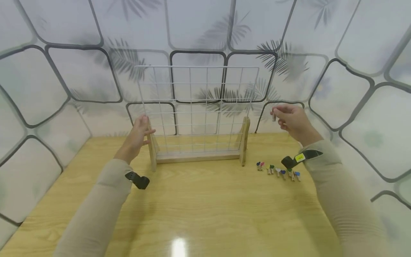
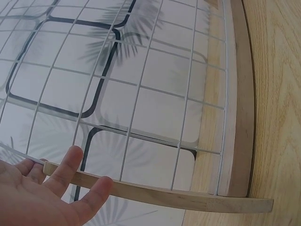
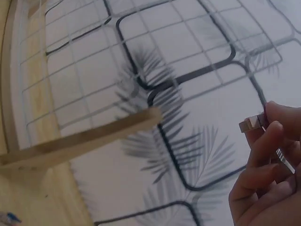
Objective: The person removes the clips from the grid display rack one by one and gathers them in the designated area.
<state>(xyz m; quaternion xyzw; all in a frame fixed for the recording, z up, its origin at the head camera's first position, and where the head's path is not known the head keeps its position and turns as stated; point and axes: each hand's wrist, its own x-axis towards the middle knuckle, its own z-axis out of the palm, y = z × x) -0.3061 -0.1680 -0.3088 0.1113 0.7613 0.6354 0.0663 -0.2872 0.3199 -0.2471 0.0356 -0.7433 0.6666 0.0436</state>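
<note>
A white wire grid rack (image 1: 207, 99) stands upright in a wooden base near the wall. My left hand (image 1: 138, 135) touches the top of the rack's left wooden post (image 2: 155, 192); at least two fingers lie fairly straight and spread across it, and the thumb is hidden. To the right of the rack, raised above the table, my right hand (image 1: 291, 119) pinches a small wooden clothespin (image 3: 252, 123) between thumb and fingertips. The fingers cover part of it. Several mini clothespins with coloured tops (image 1: 278, 172) lie in a row on the table below that hand.
The rack's right wooden post (image 1: 244, 141) stands between the grid and my right hand. The wood-grain table (image 1: 205, 200) reaches back to a patterned wall covering (image 1: 199, 32). Black camera straps sit on both sleeves.
</note>
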